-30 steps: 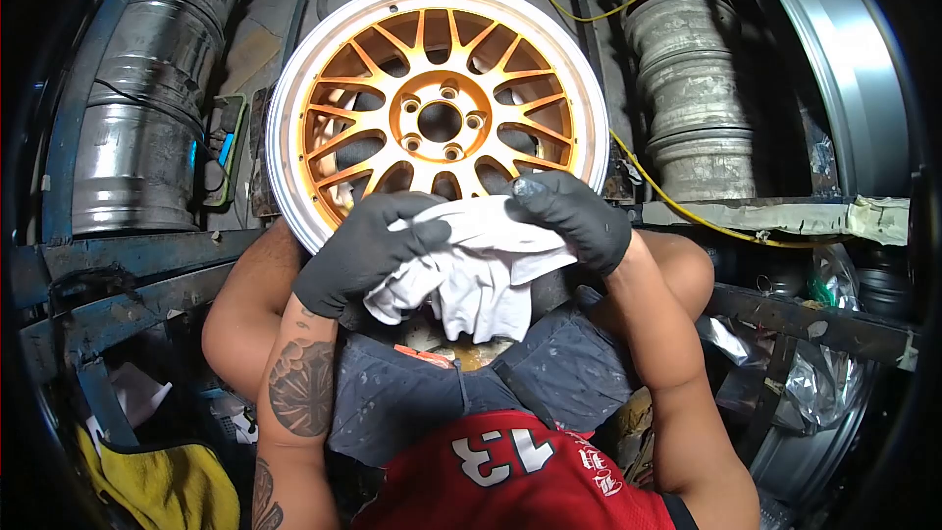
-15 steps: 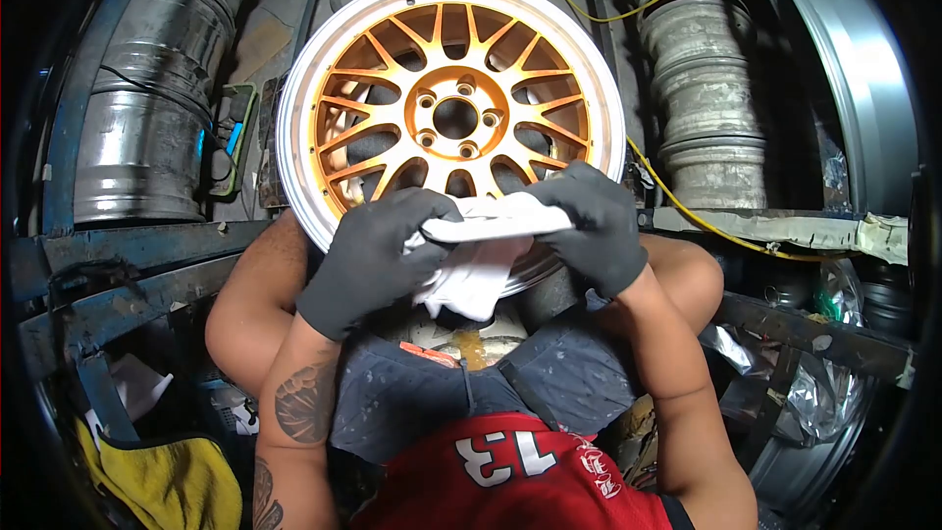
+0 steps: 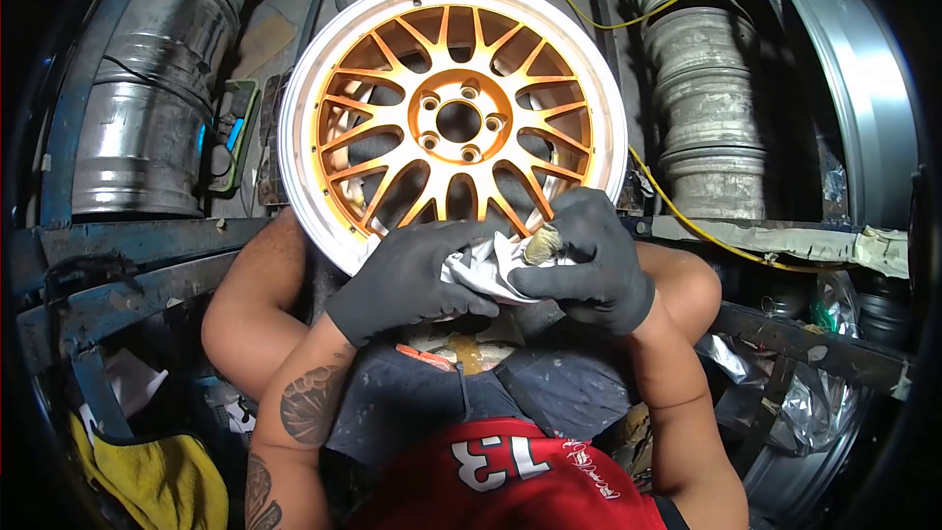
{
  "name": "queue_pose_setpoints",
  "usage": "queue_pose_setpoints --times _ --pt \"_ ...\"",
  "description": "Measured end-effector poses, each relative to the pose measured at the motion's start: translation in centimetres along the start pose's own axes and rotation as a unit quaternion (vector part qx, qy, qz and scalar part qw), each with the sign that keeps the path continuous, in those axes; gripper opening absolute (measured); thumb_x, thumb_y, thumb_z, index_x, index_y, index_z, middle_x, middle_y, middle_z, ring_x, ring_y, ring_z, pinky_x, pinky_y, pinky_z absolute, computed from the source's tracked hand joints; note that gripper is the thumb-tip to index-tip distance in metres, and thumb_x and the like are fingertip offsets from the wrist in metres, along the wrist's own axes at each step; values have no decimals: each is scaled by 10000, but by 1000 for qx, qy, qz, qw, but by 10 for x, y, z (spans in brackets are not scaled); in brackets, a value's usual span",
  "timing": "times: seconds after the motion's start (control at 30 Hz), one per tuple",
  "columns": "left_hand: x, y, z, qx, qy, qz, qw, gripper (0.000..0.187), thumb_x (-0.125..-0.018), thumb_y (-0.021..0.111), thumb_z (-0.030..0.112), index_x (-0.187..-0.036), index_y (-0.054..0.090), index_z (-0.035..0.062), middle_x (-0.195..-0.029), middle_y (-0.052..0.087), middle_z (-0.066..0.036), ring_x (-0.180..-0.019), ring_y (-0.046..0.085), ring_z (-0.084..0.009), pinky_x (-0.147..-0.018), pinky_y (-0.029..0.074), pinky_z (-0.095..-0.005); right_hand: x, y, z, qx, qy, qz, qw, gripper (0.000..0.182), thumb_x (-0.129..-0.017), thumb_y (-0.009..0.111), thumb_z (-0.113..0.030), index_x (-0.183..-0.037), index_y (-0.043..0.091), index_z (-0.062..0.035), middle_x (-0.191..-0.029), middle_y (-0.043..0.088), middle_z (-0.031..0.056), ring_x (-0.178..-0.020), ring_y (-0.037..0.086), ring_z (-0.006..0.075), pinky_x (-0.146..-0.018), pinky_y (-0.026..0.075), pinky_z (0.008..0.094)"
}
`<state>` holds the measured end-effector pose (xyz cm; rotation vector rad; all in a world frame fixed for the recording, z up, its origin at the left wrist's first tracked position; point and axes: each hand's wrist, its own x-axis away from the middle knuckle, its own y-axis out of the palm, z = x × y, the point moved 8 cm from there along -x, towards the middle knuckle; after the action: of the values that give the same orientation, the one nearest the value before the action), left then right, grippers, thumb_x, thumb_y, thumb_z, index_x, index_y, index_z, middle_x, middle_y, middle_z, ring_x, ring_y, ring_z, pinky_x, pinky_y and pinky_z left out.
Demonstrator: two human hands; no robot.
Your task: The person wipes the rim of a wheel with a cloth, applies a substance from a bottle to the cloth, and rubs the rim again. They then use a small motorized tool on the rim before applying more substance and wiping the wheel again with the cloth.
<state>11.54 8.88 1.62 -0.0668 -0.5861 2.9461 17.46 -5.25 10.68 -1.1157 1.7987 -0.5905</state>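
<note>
My left hand (image 3: 410,275), in a dark grey glove, is closed on the left side of a bunched white cloth (image 3: 481,270). On the cloth's right side my right hand (image 3: 594,265), gloved the same way, pinches it with thumb and fingers. A yellowish-brown patch shows on the cloth between the right thumb and forefinger. Just beyond both hands lies a large wheel (image 3: 478,172) with copper-gold mesh spokes and a silver rim. The cloth and gloves cover part of its near edge.
Stacked metal rim barrels (image 3: 142,137) stand at the left, more rims (image 3: 708,98) at the right. A yellow cable (image 3: 687,223) runs past the wheel's right side. Blue metal bars (image 3: 147,245) cross at the left. A yellow towel (image 3: 162,481) hangs at the lower left.
Both hands have moved slightly nearer my body and to the right. The cloth, stretched and hanging before, is now bunched between them, with a yellowish-brown patch showing.
</note>
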Motion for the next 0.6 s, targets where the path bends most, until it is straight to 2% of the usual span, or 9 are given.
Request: queue_pose_setpoints --times 0.03,0.07,0.13,0.2,0.27,0.3,0.37,0.47,0.6 --pt "-1 4 0 4 25 -20 999 785 -677 875 463 -1297 603 65 -983 678 -153 -915 660 -352 -803 512 -430 -2 -1 3 -23 4 -1 1000 382 -683 782 -107 -1043 727 -220 -996 598 27 -940 589 252 -841 470 433" --pt "1 5 -5 15 -4 -31 999 680 -695 857 501 -1130 625 33 -981 673 -158 -904 660 -355 -780 511 -433 -1 0 9 -27 15 -7 999 377 -690 778 -93 -1048 726 -201 -999 605 37 -932 593 259 -842 474 425" --pt "2 -8 -4 -18 -40 21 999 584 -675 892 411 -1029 619 35 -933 653 -132 -860 655 -314 -768 509 -389 3 2 21 -33 40 -18 999 369 -706 771 -66 -1058 725 -165 -1003 620 56 -916 601 272 -844 482 407" --pt "5 -20 0 -95 -62 55 992 526 -689 891 385 -947 599 32 -906 633 -125 -853 655 -306 -743 507 -381 10 6 43 -117 212 -56 969 332 -726 743 -39 -1049 714 -114 -1012 633 78 -901 609 270 -854 488 377" --pt "6 -30 3 -123 -40 107 986 482 -729 863 338 -978 609 13 -935 614 -133 -865 642 -302 -756 506 -368 25 19 62 -242 358 -85 898 277 -770 710 -24 -1045 681 -37 -989 652 83 -873 624 212 -851 495 309" --pt "7 -34 5 -131 -19 127 983 446 -748 851 296 -986 611 5 -966 605 -131 -898 637 -280 -783 501 -353 28 28 67 -306 363 -47 879 251 -824 712 -63 -1065 655 -22 -962 652 47 -899 612 144 -847 494 304" --pt "8 -37 -2 -53 0 152 987 403 -776 832 295 -977 633 8 -976 582 -126 -882 620 -279 -799 501 -368 30 41 69 -388 381 -66 836 286 -879 712 -104 -1138 638 -7 -974 653 25 -909 603 112 -841 492 290" --pt "8 -45 -5 52 -24 154 986 361 -800 812 266 -969 641 -3 -1004 560 -105 -914 590 -236 -843 481 -342 36 54 64 -476 471 -73 739 342 -897 718 -121 -1196 629 20 -1035 666 45 -940 615 113 -865 495 282" --pt "9 -47 -21 196 -116 144 963 345 -862 760 252 -1030 621 -15 -1023 557 -77 -945 552 -157 -868 456 -291 43 70 57 -612 493 -30 618 437 -879 759 -143 -1234 620 69 -1142 694 113 -1036 649 139 -913 515 291"
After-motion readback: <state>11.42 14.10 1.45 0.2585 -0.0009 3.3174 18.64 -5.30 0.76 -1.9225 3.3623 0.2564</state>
